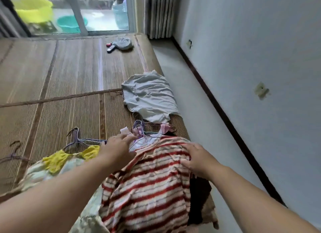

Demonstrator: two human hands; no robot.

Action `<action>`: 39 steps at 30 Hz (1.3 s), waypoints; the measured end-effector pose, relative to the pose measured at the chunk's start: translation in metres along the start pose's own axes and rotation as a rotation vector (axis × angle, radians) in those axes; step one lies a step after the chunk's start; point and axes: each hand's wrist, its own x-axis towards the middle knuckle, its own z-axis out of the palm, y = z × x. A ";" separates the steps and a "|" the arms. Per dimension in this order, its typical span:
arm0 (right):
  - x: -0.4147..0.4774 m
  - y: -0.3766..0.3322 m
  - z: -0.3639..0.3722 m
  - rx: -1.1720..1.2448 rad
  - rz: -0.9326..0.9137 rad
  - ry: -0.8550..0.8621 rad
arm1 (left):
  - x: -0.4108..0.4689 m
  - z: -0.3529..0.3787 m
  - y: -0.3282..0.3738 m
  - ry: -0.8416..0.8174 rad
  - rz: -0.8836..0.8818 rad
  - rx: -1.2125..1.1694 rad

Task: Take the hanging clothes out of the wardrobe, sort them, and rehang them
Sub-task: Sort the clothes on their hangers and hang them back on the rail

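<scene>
Left hand [118,145] fingers straight, holding nothing, reaching for hangers [139,129] at neck of striped shirt [147,189]. Right hand [196,158] flat, pressing shirt's shoulder. Shirt lies on mat [69,76]. Step looks like sorting. Next: grab right hanger, not tangled ones.

Just the one head cam, pointing forward and down

It sits above and behind both arms, close enough that the left hand [118,149] and right hand [196,159] land low-centre; wide lens, so the mat [69,76] runs past them to the glass door [104,12].
</scene>
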 end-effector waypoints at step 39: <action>0.287 0.085 0.116 0.024 -0.123 -0.132 | 0.144 0.214 -0.077 -0.175 -0.571 -0.111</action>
